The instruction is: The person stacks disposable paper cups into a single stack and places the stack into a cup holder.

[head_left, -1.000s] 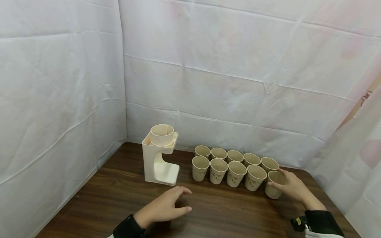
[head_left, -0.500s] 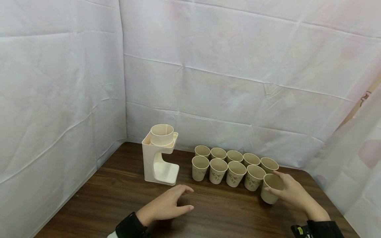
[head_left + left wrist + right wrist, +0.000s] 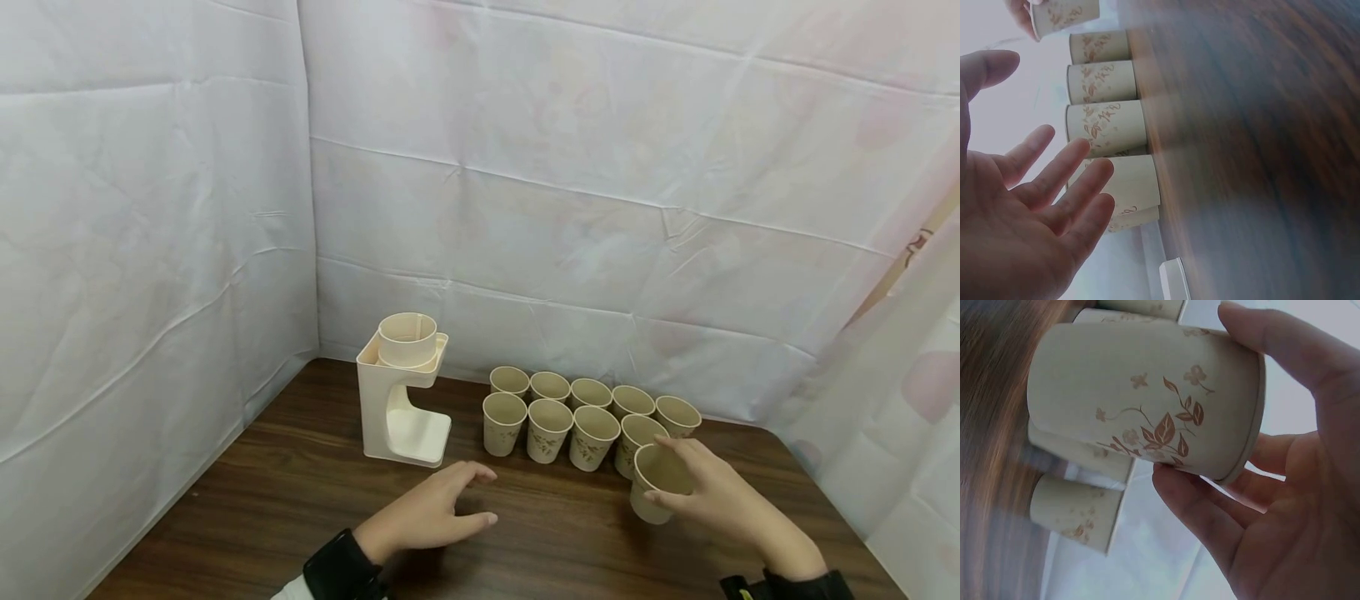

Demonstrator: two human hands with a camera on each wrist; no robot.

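Observation:
My right hand (image 3: 716, 496) holds a paper cup (image 3: 1147, 400) near its rim, thumb on one side and fingers on the other. The cup is cream with a brown leaf-and-flower print, and in the left wrist view it is raised off the table. Behind it two rows of matching paper cups (image 3: 550, 431) stand upright, mouths up. My left hand (image 3: 431, 512) hovers over the wood with fingers spread and nothing in it. Just beyond that hand is a cream C-shaped stand (image 3: 375, 412) with a round open ring (image 3: 408, 342) on top and a flat base.
The dark wooden table (image 3: 285, 500) carries everything. A white cloth (image 3: 480, 225) hangs right behind the cups and stand, and another cloth wall (image 3: 157, 250) closes the left side. On the right a patterned curtain (image 3: 915, 392) borders the table.
My right hand has drawn the cup out of the front row's right end, toward me and to the left. My left hand has shifted slightly to the right.

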